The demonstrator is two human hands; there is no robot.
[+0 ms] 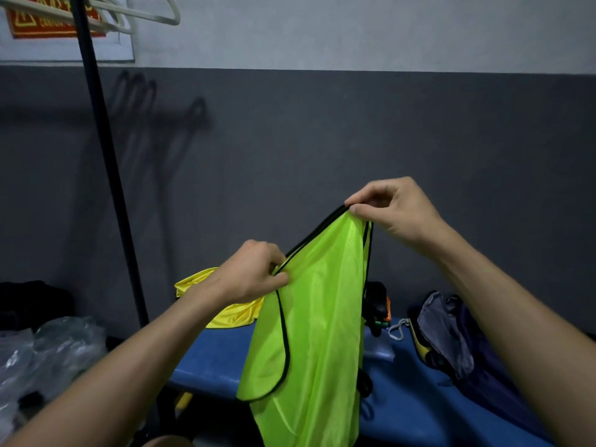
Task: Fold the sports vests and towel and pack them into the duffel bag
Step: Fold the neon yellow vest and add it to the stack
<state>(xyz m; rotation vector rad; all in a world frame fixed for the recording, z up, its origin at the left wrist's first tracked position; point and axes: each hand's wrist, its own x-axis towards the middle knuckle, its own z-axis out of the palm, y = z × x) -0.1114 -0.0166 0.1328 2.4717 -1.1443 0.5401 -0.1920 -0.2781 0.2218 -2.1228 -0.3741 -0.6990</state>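
A neon green sports vest (317, 321) with black trim hangs in the air over the blue bench (213, 359). My right hand (392, 211) pinches its top edge at the higher end. Lower and to the left, my left hand (254, 274) pinches the same black-trimmed edge. A yellow vest (225, 312) lies crumpled on the bench behind my left hand. At the right end of the bench sits a dark blue and grey duffel bag (458, 340), partly hidden by my right forearm. No towel is visible.
A black pole (106, 169) of a clothes rack stands at the left, with pale hangers (142, 11) at its top. Clear plastic bags (48, 353) lie at the lower left. A dark item with orange (377, 308) and a grey carabiner (398, 330) rest on the bench behind the green vest.
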